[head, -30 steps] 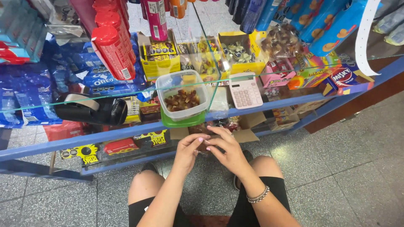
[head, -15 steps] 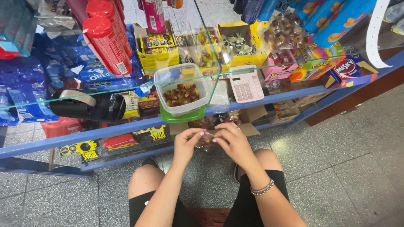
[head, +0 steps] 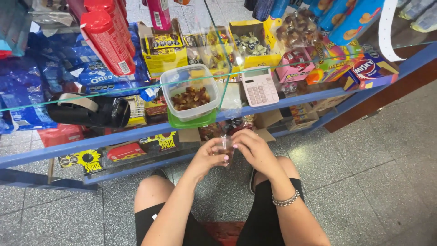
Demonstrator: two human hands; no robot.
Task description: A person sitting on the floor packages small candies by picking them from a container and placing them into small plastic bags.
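Observation:
Both my hands meet just below the glass counter's blue front edge. My left hand and my right hand pinch a small clear plastic bag holding a few brown gummy sweets. The bag hangs between my fingertips, over my knees. Straight ahead on the glass counter stands a clear plastic tub half filled with brown gummies, resting on a green lid. A beaded bracelet circles my right wrist.
A pink calculator lies right of the tub, a black tape dispenser to its left. Yellow sweet boxes, blue biscuit packs and red tubes crowd the glass counter. An open cardboard box sits on the lower shelf. Grey tiled floor lies to the right.
My hands have lifted the small bag slightly and turned it upright between the fingertips. The view has shifted a little, sliding the counter items up and left.

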